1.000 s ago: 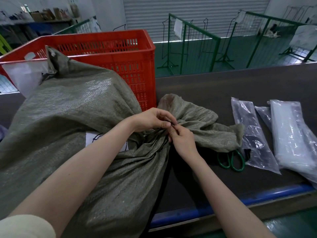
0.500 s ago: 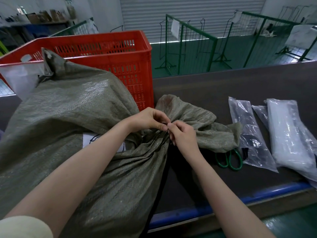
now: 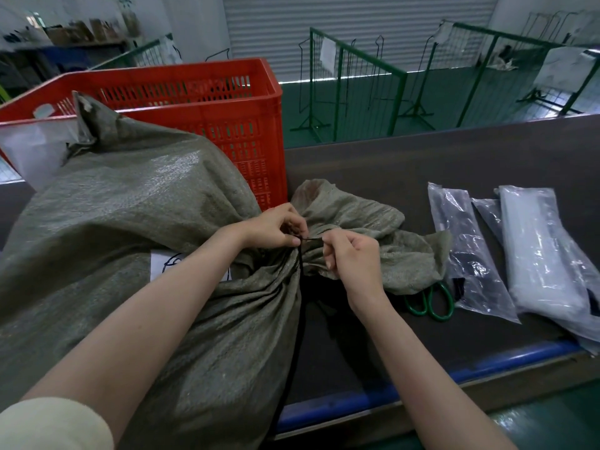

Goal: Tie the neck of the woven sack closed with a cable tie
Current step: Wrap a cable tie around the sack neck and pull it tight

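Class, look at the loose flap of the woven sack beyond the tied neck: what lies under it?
Green scissors lie partly under the flap: only the handles stick out; the blades are covered. Anything else beneath is hidden.

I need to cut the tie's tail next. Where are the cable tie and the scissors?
cable tie (image 3: 312, 239): head view, taut strip between the hands.
scissors (image 3: 439, 307): head view, green handle loop.

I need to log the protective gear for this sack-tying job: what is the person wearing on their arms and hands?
Nothing protective shows. Both hands, left hand and right hand, are bare: no gloves, rings, watch or wristband visible. Both forearms are uncovered up to the frame edge. The only clothing in view is a cream short sleeve, plain and unmarked, on the left upper arm.
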`<action>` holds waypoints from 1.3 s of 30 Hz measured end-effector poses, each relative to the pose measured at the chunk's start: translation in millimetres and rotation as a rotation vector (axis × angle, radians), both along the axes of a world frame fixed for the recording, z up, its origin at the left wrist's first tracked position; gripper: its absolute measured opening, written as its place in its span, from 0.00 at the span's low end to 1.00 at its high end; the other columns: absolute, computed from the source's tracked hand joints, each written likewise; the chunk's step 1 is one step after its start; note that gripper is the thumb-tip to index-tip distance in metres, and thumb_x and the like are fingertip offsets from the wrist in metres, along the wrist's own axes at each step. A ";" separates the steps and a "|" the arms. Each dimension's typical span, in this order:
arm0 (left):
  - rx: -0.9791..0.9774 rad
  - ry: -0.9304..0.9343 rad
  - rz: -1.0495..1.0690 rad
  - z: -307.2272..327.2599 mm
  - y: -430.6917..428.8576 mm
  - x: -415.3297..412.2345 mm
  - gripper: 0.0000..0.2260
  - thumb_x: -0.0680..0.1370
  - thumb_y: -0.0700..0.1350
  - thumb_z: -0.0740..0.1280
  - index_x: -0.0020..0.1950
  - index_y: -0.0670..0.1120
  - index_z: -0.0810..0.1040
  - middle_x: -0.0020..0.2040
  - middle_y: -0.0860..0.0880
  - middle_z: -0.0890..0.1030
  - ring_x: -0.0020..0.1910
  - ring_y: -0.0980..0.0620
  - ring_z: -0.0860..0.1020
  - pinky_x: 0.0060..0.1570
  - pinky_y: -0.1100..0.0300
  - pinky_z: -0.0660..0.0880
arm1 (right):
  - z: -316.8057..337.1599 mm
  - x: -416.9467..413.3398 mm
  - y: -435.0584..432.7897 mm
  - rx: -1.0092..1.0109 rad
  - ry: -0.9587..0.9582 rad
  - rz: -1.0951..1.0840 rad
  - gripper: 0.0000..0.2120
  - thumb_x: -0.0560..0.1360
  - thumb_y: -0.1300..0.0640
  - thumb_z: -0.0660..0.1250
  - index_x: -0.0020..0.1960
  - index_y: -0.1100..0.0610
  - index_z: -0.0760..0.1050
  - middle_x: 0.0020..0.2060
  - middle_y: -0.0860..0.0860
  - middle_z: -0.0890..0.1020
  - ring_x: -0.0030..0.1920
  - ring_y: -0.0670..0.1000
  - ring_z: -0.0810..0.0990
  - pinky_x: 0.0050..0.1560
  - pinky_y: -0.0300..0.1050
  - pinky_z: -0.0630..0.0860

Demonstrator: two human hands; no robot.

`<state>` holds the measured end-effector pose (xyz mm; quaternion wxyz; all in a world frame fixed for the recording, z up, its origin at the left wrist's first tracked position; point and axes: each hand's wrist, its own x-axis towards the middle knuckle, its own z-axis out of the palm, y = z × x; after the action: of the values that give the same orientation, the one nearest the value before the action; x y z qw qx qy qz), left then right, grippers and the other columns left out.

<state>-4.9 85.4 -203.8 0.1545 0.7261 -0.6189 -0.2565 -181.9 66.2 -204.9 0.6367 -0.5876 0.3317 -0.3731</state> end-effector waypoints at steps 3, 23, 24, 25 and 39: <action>0.001 -0.024 0.049 -4.2 0.5 4.3 0.04 0.74 0.41 0.68 0.47 0.49 0.79 0.54 0.49 0.67 0.55 0.55 0.67 0.59 0.63 0.62 | 3.0 -4.0 3.0 -0.036 -0.032 0.004 0.20 0.72 0.66 0.60 0.22 0.57 0.67 0.16 0.47 0.67 0.19 0.42 0.63 0.22 0.32 0.62; 0.010 -0.144 -0.081 1.8 7.1 -0.2 0.09 0.66 0.43 0.76 0.45 0.47 0.85 0.42 0.54 0.81 0.38 0.64 0.76 0.43 0.75 0.69 | -13.8 17.2 -14.1 0.196 0.661 0.475 0.16 0.71 0.46 0.67 0.29 0.53 0.71 0.22 0.47 0.71 0.17 0.43 0.61 0.20 0.32 0.54; 0.031 -0.152 -0.080 3.3 7.7 1.4 0.09 0.65 0.44 0.76 0.45 0.48 0.85 0.40 0.56 0.80 0.38 0.65 0.75 0.42 0.76 0.69 | -16.1 17.9 -11.9 0.200 0.631 0.481 0.15 0.71 0.47 0.66 0.30 0.53 0.70 0.22 0.47 0.70 0.16 0.43 0.61 0.19 0.32 0.54; 0.053 -0.168 -0.087 4.3 7.9 2.2 0.10 0.65 0.44 0.77 0.45 0.48 0.85 0.39 0.57 0.80 0.38 0.66 0.75 0.41 0.78 0.68 | -17.4 19.3 -9.9 0.205 0.588 0.482 0.15 0.72 0.50 0.66 0.29 0.54 0.70 0.20 0.47 0.70 0.15 0.42 0.60 0.18 0.32 0.54; 0.200 -0.266 -0.108 -9.9 2.5 11.5 0.07 0.66 0.41 0.75 0.36 0.52 0.79 0.40 0.57 0.81 0.46 0.55 0.79 0.52 0.57 0.75 | -8.1 3.9 3.2 0.252 0.375 0.401 0.15 0.69 0.61 0.65 0.25 0.58 0.69 0.13 0.45 0.65 0.19 0.46 0.60 0.22 0.34 0.51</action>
<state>6.6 87.9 -213.7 -0.0161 0.7313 -0.6432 -0.2263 -178.0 69.4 -213.0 0.6932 -0.6165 0.3645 -0.0808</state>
